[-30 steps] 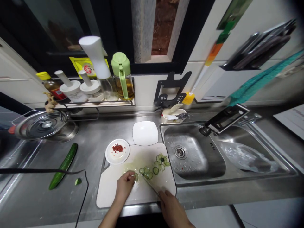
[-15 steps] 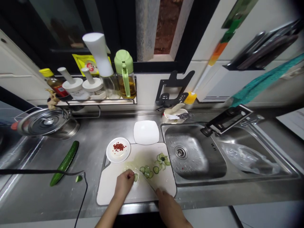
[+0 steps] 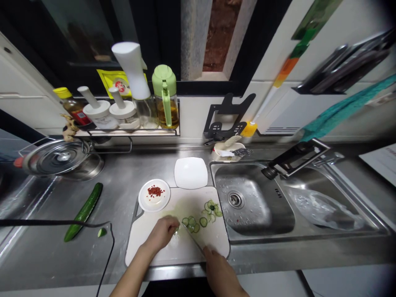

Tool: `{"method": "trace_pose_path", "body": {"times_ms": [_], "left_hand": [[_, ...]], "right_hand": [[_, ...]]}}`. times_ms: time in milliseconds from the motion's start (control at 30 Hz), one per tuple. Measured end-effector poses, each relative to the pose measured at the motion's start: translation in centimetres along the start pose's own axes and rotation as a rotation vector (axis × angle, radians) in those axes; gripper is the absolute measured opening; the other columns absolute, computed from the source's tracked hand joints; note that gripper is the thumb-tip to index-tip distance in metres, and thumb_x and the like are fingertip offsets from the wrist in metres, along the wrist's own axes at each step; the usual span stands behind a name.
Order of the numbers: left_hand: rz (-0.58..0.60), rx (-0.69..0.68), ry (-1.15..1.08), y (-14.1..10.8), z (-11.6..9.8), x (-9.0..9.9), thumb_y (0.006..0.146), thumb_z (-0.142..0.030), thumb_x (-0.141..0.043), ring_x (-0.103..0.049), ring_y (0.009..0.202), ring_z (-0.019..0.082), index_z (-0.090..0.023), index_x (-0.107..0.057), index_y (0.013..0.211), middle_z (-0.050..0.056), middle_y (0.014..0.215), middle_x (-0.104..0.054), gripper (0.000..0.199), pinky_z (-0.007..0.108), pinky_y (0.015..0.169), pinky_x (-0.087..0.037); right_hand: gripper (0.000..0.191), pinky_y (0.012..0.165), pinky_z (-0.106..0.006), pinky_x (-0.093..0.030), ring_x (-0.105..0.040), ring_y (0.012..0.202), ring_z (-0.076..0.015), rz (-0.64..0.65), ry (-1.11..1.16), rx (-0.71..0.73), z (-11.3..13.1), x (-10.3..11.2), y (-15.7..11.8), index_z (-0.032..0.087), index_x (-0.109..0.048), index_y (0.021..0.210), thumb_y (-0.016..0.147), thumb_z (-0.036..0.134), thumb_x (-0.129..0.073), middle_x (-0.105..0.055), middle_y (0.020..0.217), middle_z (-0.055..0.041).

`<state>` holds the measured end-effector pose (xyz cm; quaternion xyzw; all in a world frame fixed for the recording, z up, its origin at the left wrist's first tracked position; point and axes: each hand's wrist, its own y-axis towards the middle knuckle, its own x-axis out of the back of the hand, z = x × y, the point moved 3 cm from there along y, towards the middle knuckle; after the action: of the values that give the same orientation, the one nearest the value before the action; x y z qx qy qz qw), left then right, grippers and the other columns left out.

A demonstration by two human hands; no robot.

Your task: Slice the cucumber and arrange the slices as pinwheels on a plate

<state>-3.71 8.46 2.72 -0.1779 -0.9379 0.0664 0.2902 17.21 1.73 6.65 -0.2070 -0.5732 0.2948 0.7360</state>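
Note:
My right hand [image 3: 217, 264] is closed round the handle of a knife [image 3: 194, 240]. Its blade slants up and left over the white cutting board [image 3: 154, 251], the tip close to the fingers of my left hand [image 3: 165, 233]. Those fingers are pinched together, and what they hold, if anything, is hidden. Just right of the blade lie several thin cucumber slices [image 3: 191, 225]. A larger group of slices [image 3: 211, 209] is spread near the board's right edge. A small white plate [image 3: 142, 202] with red berries overlaps the board's upper left corner.
A whole cucumber [image 3: 83, 212] and a cut cucumber end [image 3: 102, 232] lie left of the board, by a black cable [image 3: 111, 243]. Behind the board is a white square plate [image 3: 191, 172]. The sink [image 3: 256, 198] is at the right, and a bottle rack [image 3: 130, 131] at the back.
My left hand has moved slightly up and right, towards the knife tip. The cucumber slice seen beside its fingers is now out of sight. My right hand and the knife have barely moved.

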Motion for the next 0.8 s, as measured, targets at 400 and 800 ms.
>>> {"method": "trace_pose_path", "body": {"times_ms": [400,800], "left_hand": [[-0.203,-0.053,0.153,0.8,0.7,-0.2,0.084,-0.021,-0.049,-0.061,0.098,0.022,-0.021,-0.064,0.106,0.009,0.102,-0.068,0.027,0.038,0.090,-0.049],[-0.428,0.080,0.112,-2.1,2.6,-4.0,0.075,-0.013,-0.055,-0.061,0.101,0.022,-0.018,-0.061,0.108,0.008,0.105,-0.067,0.034,0.040,0.093,-0.049]], "right_hand": [[0.052,0.083,-0.031,-0.049,-0.064,0.104,-0.0233,0.031,0.050,-0.023,-0.2,-0.2,0.3,0.012,-0.057,0.121,0.081,-0.004,-0.028,-0.067,0.112,-0.0152],[0.054,0.080,-0.029,-0.048,-0.066,0.097,-0.0212,0.032,0.034,0.028,0.1,0.6,0.2,0.015,-0.060,0.115,0.077,-0.007,-0.027,-0.070,0.105,-0.0133]]}}
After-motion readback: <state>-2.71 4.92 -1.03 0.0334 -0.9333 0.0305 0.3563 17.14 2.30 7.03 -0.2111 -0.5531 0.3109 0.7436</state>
